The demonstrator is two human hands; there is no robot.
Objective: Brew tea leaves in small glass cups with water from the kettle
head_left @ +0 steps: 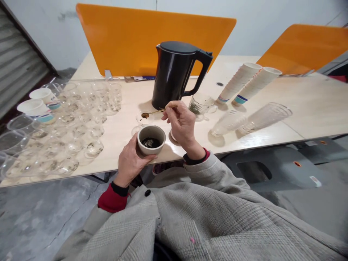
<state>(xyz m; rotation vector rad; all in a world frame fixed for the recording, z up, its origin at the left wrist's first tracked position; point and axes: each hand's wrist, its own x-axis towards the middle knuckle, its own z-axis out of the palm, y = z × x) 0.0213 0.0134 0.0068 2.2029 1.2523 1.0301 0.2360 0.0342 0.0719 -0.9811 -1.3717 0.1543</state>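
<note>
My left hand (132, 157) is wrapped round a small pale cup (143, 146) with dark loose contents, tilted slightly at the table's front edge. Between the pinched fingers of my right hand (181, 121) is a thin gold-coloured spoon (145, 115). Its bowl, with something dark in it, is over a small clear plastic cup (137, 118) just beyond the pale cup. Partly hidden under my right hand lies a whitish round thing that I cannot make out. To the right of that hand stands a ribbed glass cup (206, 103) with green bits inside.
Behind my hands stands a black electric kettle (174, 72). Many clear plastic cups (94, 148) and two paper cups (34, 108) fill the left side. Stacked paper cups (239, 81) and stacked clear cups (268, 116) are at the right. An orange divider (119, 40) lines the back.
</note>
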